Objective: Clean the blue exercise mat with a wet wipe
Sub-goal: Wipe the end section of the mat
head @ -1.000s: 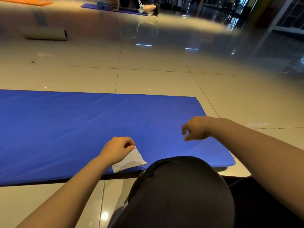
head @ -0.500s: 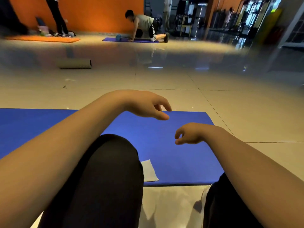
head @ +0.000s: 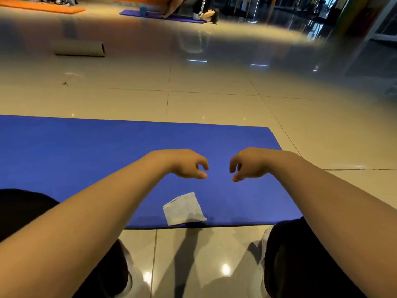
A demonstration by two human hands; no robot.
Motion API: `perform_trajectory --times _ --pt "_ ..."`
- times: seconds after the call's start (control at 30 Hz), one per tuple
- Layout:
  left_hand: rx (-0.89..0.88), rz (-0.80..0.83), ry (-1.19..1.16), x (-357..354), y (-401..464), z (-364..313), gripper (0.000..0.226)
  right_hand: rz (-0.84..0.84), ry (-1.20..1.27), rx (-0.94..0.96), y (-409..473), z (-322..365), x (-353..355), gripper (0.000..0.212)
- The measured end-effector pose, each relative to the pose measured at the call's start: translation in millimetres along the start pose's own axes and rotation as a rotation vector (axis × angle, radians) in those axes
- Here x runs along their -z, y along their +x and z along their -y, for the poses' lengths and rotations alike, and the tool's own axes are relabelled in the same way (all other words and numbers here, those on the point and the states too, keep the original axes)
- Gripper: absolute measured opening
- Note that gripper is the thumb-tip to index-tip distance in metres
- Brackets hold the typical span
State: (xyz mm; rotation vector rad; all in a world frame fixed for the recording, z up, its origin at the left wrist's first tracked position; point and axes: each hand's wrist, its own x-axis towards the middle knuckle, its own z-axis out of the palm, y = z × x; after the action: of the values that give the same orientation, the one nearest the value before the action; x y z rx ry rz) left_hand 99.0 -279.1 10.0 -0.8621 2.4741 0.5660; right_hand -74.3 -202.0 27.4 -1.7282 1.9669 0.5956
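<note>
From the head view, the flat blue foam exercise mat [head: 107, 155] lies across the glossy beige tiled floor [head: 214, 104], its right end in sight. A folded white wet wipe [head: 183, 209] rests on the mat just inside its near edge, towards the right end, where either hand could reach it. The left hand [head: 189, 165] and right hand [head: 247, 164] hang over the mat beyond the wipe, near each other, fingers loosely curled and holding nothing. I judge they are poised between strokes, with the wipe parked within reach.
</note>
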Motion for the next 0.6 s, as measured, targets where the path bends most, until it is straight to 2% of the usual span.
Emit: perform_trajectory --times 0.1,0.2,0.27,0.4,0.6 --pt "0.121 0.071 -0.054 -62.4 29.4 39.8 0.043 0.022 -0.001 0.005 6.7 9.6 0.7 0.043" --pt "0.227 0.144 -0.071 -121.0 47.4 71.3 0.028 0.044 -0.022 0.0 13.3 12.8 -3.4 0.044" --pt "0.261 0.155 -0.094 -143.5 53.5 76.2 0.03 0.071 -0.036 -0.015 14.8 12.4 -7.0 0.044" --pt "0.215 0.074 -0.227 -161.7 61.3 55.3 0.033 0.131 -0.08 -0.075 13.9 6.2 -16.7 0.044" --pt "0.131 0.121 -0.305 -185.9 59.2 32.3 0.03 0.242 -0.175 -0.18 4.2 5.8 -17.1 0.048"
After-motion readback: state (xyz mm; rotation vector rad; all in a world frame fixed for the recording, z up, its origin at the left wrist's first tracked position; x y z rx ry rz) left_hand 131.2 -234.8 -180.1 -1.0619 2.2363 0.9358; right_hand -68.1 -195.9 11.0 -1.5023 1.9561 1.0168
